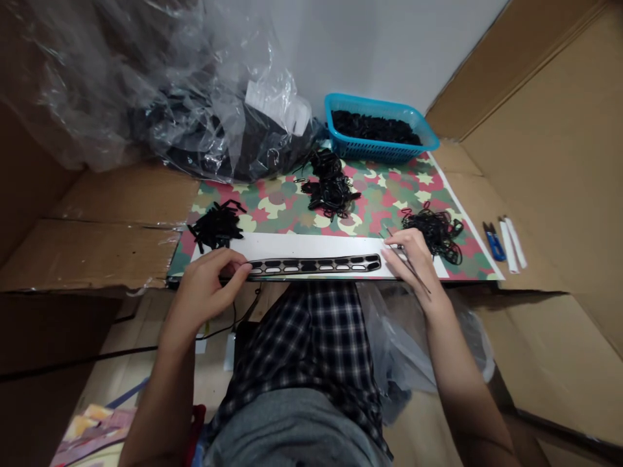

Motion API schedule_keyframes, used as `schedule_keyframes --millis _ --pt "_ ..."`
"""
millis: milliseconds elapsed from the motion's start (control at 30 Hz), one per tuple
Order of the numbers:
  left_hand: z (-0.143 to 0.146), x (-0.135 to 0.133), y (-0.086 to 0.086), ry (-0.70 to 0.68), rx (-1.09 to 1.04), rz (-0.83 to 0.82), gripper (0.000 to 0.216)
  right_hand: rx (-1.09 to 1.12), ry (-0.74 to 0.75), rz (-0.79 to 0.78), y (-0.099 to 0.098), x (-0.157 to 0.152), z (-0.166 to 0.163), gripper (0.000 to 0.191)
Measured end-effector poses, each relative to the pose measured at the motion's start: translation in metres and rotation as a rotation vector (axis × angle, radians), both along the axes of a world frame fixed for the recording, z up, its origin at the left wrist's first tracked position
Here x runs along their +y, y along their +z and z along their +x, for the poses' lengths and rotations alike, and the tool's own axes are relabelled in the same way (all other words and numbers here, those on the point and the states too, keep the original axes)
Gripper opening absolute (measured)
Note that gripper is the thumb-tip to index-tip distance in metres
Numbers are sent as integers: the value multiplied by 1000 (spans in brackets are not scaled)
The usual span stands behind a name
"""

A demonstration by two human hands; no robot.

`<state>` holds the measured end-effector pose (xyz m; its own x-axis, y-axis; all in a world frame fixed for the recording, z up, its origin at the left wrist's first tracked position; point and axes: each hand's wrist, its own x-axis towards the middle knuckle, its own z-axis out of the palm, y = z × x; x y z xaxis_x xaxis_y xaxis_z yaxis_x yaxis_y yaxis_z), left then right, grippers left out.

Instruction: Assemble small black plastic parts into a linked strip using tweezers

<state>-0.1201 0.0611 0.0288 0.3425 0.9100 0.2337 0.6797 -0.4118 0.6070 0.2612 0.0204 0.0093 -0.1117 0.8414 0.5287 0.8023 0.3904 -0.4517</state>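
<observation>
Since a white card (292,245) backs it, the black perforated strip (314,264) shows up plainly at the near edge, with the left hand (209,285) half-curled at its end, fingertips on it, though whether they grip I cannot tell. The right hand (411,259) pinches slim tweezers (413,269) between closed fingers. Black elastic loops (435,233) sit within reach on a camouflage-print mat (389,188); a blue plastic basket (360,104) stands farthest.

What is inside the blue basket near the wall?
The blue basket holds a heap of small black pieces, too small to identify exactly. The heap covers the basket's floor, so the bottom cannot be seen.
</observation>
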Motion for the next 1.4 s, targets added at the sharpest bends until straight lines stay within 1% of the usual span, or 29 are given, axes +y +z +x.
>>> schedule_keyframes --millis 100,200,233,367,400,467,533,600,800,1167,1400 --pt "4 -6 3 38 -114 -39 19 116 -73 -43 4 -12 -5 6" --pt "14 -15 3 66 -262 -75 14 247 -121 23 2 -23 -27 4" --pt "19 -19 2 68 -313 -78 13 302 -108 55 1 -27 -39 4" --pt "40 -33 -6 42 -485 -86 13 581 105 32 2 -41 -95 10" --pt "45 -37 -7 38 -516 -95 14 635 145 66 4 -43 -108 12" --pt "53 -42 -9 50 -570 -105 14 689 208 45 9 -47 -128 15" --pt "59 -47 -9 72 -605 -106 14 690 238 34 12 -49 -139 17" --pt "64 -50 -9 85 -621 -98 13 679 245 29 13 -50 -142 19" --pt "71 -56 -8 69 -653 -102 8 660 273 44 15 -50 -140 20" --pt "77 -57 -5 33 -685 -102 9 676 274 -11 16 -51 -137 18" --pt "77 -55 -3 9 -686 -134 11 724 332 -159 16 -51 -126 15"
